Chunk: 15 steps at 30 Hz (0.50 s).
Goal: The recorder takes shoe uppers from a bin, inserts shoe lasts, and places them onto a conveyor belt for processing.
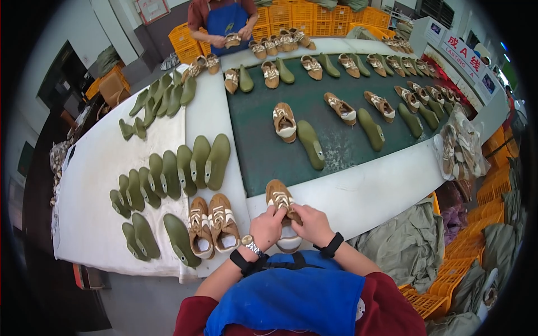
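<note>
Light, bendy shoe (pixel 279 193)

Just nearside of the green belt (pixel 258 159), my left hand (pixel 267 228) and right hand (pixel 314 224) pinch it beside the laces (pixel 282 200). I'd expect soft sides, a firmer heel (pixel 289 245): safest grip there. On the belt lies a foot mould (pixel 310 147).

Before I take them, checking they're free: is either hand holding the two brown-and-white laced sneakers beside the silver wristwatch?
No, the left hand and right hand hold another such sneaker, right of that pair.

Stacked orange crates (pixel 371 17), framed notice (pixel 151 9), brown chair (pixel 112 89), crumpled grey-green cloth (pixel 400 243)
</note>
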Each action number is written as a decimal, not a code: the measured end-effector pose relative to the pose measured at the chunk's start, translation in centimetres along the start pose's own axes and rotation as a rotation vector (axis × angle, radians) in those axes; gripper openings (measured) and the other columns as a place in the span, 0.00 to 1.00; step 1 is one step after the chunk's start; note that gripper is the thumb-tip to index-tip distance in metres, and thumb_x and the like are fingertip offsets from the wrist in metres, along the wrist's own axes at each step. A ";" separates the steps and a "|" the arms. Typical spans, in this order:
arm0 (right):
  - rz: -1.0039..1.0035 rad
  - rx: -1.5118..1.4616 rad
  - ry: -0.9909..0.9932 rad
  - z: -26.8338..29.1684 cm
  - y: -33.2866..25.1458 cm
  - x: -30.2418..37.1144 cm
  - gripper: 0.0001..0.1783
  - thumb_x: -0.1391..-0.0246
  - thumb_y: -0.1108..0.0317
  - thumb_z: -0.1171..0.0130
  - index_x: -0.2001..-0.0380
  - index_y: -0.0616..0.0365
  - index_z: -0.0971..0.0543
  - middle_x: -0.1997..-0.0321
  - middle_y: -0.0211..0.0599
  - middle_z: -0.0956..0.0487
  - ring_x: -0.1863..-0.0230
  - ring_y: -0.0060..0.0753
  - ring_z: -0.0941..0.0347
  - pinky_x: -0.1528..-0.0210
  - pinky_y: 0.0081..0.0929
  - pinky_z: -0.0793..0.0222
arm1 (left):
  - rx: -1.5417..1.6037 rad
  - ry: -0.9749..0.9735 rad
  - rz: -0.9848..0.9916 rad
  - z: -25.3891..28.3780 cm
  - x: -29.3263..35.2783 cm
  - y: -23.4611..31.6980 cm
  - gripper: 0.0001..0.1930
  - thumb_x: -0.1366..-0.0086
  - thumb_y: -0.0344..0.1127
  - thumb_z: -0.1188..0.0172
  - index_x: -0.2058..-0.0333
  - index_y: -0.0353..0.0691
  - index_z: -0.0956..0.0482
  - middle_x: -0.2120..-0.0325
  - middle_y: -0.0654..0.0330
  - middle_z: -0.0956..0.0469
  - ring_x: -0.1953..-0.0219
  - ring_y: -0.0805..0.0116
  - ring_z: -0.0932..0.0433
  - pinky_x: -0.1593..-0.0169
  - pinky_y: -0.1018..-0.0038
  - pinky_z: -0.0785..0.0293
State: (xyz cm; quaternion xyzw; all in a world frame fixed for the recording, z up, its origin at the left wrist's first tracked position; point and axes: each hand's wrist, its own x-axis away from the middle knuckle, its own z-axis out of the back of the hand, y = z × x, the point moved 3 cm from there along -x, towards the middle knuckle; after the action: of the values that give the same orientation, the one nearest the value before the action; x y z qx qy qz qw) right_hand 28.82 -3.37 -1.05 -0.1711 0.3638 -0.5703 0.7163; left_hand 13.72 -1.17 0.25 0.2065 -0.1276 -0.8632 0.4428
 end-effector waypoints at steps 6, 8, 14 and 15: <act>-0.049 -0.055 -0.061 -0.1 0.0 -0.3 0.16 0.54 0.67 0.48 0.58 0.56 0.30 0.71 0.45 0.23 0.73 0.47 0.26 0.72 0.39 0.30 | 0.031 -0.060 -0.006 0.6 -1.0 0.9 0.13 0.48 0.29 0.48 0.62 0.48 0.26 0.73 0.57 0.30 0.75 0.55 0.25 0.74 0.63 0.27; -0.059 -0.083 -0.034 0.0 0.2 0.1 0.15 0.53 0.68 0.49 0.60 0.56 0.30 0.72 0.46 0.23 0.73 0.49 0.26 0.72 0.39 0.30 | 0.049 -0.080 -0.050 0.9 -1.0 1.0 0.11 0.48 0.29 0.49 0.65 0.49 0.25 0.73 0.57 0.30 0.75 0.55 0.25 0.75 0.63 0.28; -0.289 -0.248 0.016 -0.1 0.9 0.4 0.09 0.55 0.73 0.50 0.67 0.54 0.31 0.81 0.46 0.26 0.77 0.51 0.27 0.75 0.40 0.32 | 0.006 -0.297 -0.146 2.1 0.0 0.0 0.09 0.49 0.28 0.50 0.69 0.49 0.26 0.72 0.58 0.31 0.73 0.55 0.25 0.73 0.64 0.29; -0.240 -0.265 0.049 0.0 0.7 0.2 0.08 0.55 0.74 0.51 0.68 0.55 0.32 0.82 0.45 0.27 0.79 0.50 0.28 0.75 0.39 0.32 | 0.059 -0.264 -0.125 2.4 0.1 -0.2 0.10 0.50 0.26 0.50 0.69 0.49 0.25 0.72 0.58 0.31 0.72 0.55 0.26 0.72 0.63 0.29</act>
State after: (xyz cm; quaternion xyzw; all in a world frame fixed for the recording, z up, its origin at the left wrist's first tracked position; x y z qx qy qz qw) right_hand 29.35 -3.34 -1.56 -0.2922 0.4299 -0.6030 0.6052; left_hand 12.36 -1.05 2.22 0.1118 -0.1971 -0.9046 0.3610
